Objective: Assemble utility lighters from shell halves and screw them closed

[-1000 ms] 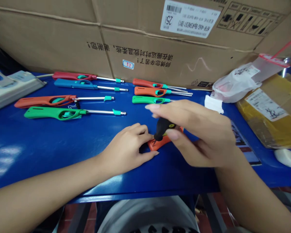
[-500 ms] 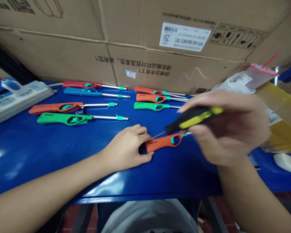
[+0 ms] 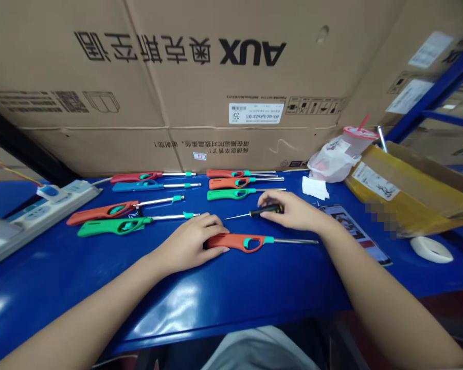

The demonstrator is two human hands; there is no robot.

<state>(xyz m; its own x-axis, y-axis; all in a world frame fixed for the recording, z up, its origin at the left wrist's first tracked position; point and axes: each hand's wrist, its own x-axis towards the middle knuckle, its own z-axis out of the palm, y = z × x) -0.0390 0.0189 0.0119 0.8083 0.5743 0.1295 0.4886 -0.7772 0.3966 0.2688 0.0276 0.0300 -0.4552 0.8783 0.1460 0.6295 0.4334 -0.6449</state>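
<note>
Eight lighters (image 3: 235,241) (one screwdriver (image 3: 267,210))

Exposure is rated mid-level, a bit dim. Light is apparently thrown from above: white glare is mirrored on the glossy blue table (image 3: 262,293), one patch near left, a broader one near middle. A thin highlight is carried along the rod of the orange lighter (image 3: 234,241). Below the table at near right, detail is lost to shadow. Far carton (image 3: 193,115): big print is kept legible, small print softened. Wide-angle stretch is shown toward the near corners. Yellow-taped box (image 3: 428,190) at right is partly pixelated.
</note>
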